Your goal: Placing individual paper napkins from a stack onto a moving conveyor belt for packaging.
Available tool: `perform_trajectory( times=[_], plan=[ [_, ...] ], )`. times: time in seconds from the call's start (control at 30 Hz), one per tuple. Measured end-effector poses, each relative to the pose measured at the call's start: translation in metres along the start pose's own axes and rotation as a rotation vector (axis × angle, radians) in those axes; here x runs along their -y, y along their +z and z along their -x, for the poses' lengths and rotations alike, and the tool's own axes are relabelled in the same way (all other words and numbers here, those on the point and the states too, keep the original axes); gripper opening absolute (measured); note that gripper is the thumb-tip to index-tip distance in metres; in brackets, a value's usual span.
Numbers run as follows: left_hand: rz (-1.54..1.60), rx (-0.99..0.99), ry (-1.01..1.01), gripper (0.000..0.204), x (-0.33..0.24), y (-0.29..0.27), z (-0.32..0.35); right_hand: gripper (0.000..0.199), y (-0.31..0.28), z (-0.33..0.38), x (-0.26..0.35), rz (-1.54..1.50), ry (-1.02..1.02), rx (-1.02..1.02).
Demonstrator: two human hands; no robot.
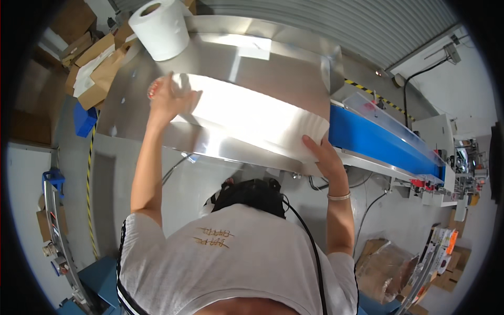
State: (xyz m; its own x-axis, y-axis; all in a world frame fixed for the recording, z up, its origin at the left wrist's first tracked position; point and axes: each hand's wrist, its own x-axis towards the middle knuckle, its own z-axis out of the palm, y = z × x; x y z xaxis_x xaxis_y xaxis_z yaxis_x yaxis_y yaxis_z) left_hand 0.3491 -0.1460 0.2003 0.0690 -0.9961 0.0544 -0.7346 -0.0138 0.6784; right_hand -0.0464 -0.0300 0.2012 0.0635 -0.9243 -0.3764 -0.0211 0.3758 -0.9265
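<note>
White sheet stack, a wide curved slab of thin white material with a ribbed edge, lay across the steel machine top near picture centre, slightly toward 12 o'clock. Both of the person's arms reached up from the 6 o'clock edge to it. Left hand sat at the stack's 9 o'clock end, fingers spread fairly wide and pressed flat on the top surface, palm down, not wrapped around anything. Right hand sat at the stack's 4 o'clock corner, fingers curled under and around the ribbed edge, gripping that corner; a thin bracelet circled the wrist just below. Stack looked tilted, its 4 o'clock end lower and overhanging the front lip of the steel; whether the far end was lifted off the steel could not be told. White paper roll stood upright on the steel at 11 o'clock, well apart from the left hand. Blue conveyor belt ran off from just beside the stack's right end toward 3 o'clock, with a clear guard along its far side. Brown cardboard boxes were piled at 10 o'clock beside the machine. Grey shirt of the person filled the 6 o'clock area, with a black cable running down over the shoulder. More cardboard lay on the floor at 4 o'clock.
</note>
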Motion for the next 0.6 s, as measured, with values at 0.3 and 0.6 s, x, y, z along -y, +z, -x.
perform_trajectory(
  times=[0.3, 0.6],
  plan=[
    [0.030, -0.108, 0.583, 0.084, -0.215, 0.154, 0.156, 0.049, -0.060, -0.006, -0.013, -0.157, 0.072, 0.253],
    [-0.162, -0.208, 0.463, 0.048, -0.228, 0.226, 0.155, 0.047, -0.095, -0.031, -0.027, -0.195, 0.144, 0.191]
  ],
)
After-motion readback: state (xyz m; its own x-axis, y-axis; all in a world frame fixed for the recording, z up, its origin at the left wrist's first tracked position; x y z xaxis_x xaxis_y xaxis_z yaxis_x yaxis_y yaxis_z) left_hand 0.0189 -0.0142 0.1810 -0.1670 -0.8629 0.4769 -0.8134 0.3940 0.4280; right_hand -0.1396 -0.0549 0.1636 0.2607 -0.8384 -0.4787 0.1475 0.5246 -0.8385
